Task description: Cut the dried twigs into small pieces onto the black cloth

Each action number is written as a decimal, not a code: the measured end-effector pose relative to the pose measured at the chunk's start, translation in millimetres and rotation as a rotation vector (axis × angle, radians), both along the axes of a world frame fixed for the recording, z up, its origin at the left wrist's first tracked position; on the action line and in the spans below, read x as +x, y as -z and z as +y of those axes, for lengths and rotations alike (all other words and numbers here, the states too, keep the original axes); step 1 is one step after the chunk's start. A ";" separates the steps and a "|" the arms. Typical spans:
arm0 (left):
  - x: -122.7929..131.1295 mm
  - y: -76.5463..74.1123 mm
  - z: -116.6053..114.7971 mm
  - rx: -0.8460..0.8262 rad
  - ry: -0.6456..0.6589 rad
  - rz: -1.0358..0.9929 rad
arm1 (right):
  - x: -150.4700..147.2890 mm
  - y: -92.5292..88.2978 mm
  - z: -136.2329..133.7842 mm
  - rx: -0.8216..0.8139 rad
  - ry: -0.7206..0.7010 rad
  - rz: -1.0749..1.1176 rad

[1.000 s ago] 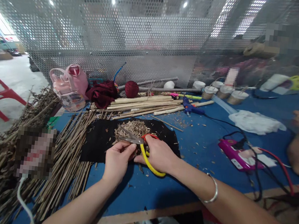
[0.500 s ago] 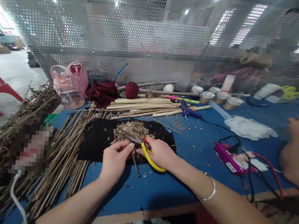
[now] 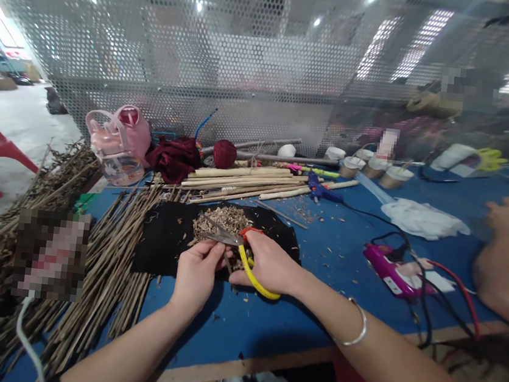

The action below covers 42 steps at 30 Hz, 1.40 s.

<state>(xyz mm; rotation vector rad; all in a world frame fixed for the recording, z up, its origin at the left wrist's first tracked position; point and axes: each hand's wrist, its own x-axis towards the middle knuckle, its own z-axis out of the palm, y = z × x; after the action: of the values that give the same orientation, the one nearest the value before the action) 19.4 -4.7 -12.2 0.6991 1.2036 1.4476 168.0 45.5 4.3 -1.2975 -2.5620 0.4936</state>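
My right hand (image 3: 269, 263) grips scissors (image 3: 238, 245) with yellow and red handles, blades pointing left over a heap of cut stick chips (image 3: 222, 219) on a black cloth (image 3: 164, 239). My left hand (image 3: 196, 273) is closed in a pinch on a short thin stick (image 3: 226, 263), holding it at the blades. A silver bangle is on my right wrist. Both hands work over the blue table (image 3: 266, 327), just in front of the cloth.
Long dry sticks (image 3: 104, 260) lie piled at the left. At the back are pale peeled sticks (image 3: 246, 181), dark red yarn (image 3: 224, 152), a pink bottle (image 3: 115, 147), a blue glue gun (image 3: 322, 186) and paper cups (image 3: 368, 161). A pink device (image 3: 392, 271) with cables and another person's hand (image 3: 504, 256) are at the right.
The stick in my left hand has become shorter in front of the scissors, and the scissor handles have opened wider. The view shifted slightly.
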 end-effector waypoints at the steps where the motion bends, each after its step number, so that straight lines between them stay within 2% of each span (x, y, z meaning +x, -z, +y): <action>1: 0.0 0.4 -0.2 0.007 0.002 0.012 | -0.5 0.9 -0.6 0.008 -0.006 0.010; 5: -1.8 2.5 -0.8 0.024 0.018 0.091 | -3.2 2.6 -3.5 0.044 0.019 -0.008; 11: -5.5 5.0 0.0 0.054 0.010 0.161 | -6.0 1.3 -4.8 0.015 0.094 -0.074; 24: -3.0 -0.1 1.6 -0.034 0.001 -0.008 | -3.0 7.3 7.7 -0.069 0.096 -0.081; 28: -3.7 4.0 3.4 0.034 -0.036 0.019 | -2.2 5.5 6.3 0.016 0.101 -0.107; 31: -4.1 8.1 4.7 0.095 -0.049 0.061 | -2.9 3.1 3.1 -0.009 0.082 -0.116; 37: -1.7 7.8 3.4 0.075 0.051 -0.030 | -5.6 -2.8 -1.3 -0.047 0.093 -0.110; 42: -0.2 7.2 2.2 0.028 0.095 -0.029 | -4.5 -0.4 -2.0 0.007 0.080 -0.047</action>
<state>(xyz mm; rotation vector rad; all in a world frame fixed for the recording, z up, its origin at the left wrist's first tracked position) 19.2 -2.5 -19.4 0.7424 1.1154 1.3939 163.6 43.5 4.7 -1.4186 -2.5350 0.4443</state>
